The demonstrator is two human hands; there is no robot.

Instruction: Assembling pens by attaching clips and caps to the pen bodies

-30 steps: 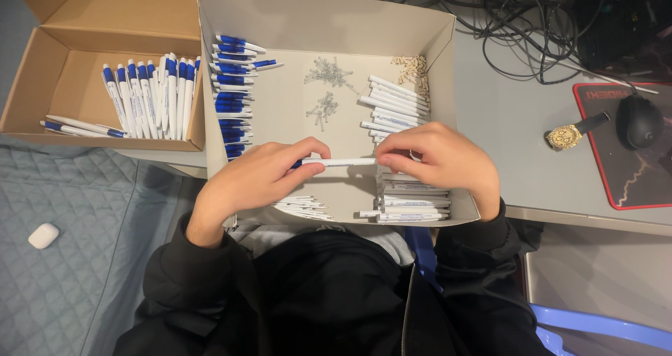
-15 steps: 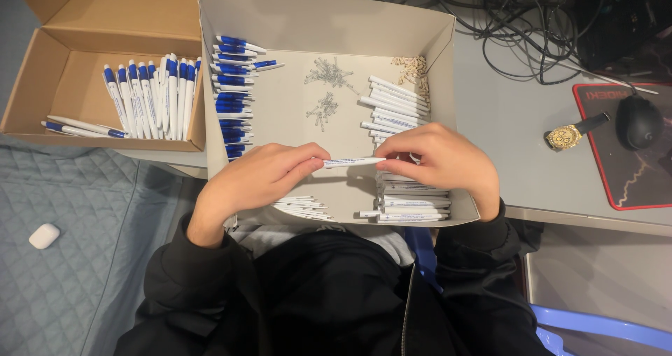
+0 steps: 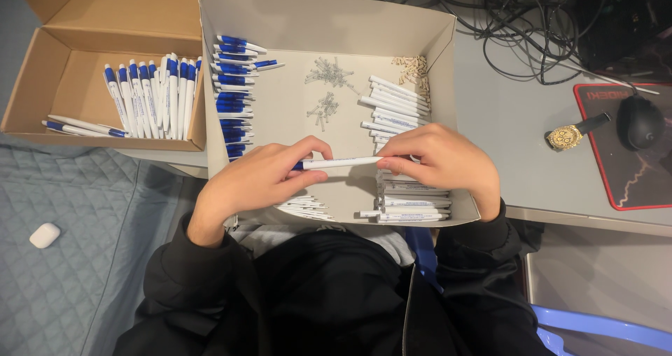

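- A pale grey desk [image 3: 511, 125] carries the things.
- An open grey cardboard box [image 3: 329, 16] of pen parts rests at its near edge.
- A brown cardboard box [image 3: 91, 23] of blue-and-white pens stands just beside it.
- A gold wristwatch [image 3: 570, 135] lies near a red-edged black mouse mat [image 3: 630, 177].
- Tangled black cables [image 3: 518, 20] sprawl behind.

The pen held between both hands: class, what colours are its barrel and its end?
The pen has a white barrel with a dark blue end at the left hand, shown in the head view.
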